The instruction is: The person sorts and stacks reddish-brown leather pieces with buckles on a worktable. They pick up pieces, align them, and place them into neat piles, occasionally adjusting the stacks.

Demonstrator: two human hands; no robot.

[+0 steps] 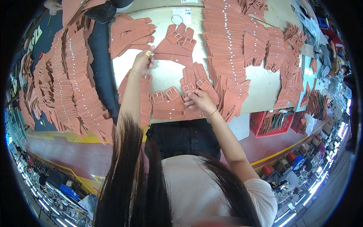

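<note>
My left hand [144, 61] is raised over the left part of the pale table, with its fingertips pinched together. Whatever they hold is too small to make out. Just beyond it lies an orange-brown leather piece with two buckled straps [174, 47]. Closer to me, my right hand [199, 101] rests with fingers stretched out on the leather, beside another buckled piece [200, 81]. Directly before me is a similar leather piece with two square buckles [166, 95]. Under my left forearm, more buckled leather [145, 89] is partly hidden.
A stack of flat leather pieces [131, 34] lies at the far left of the table [166, 75]. Long overlapping rows of leather [227, 49] run along the right, others [75, 75] on the dark left table. A red crate [270, 123] stands below right. Another person's hand [53, 6] shows top left.
</note>
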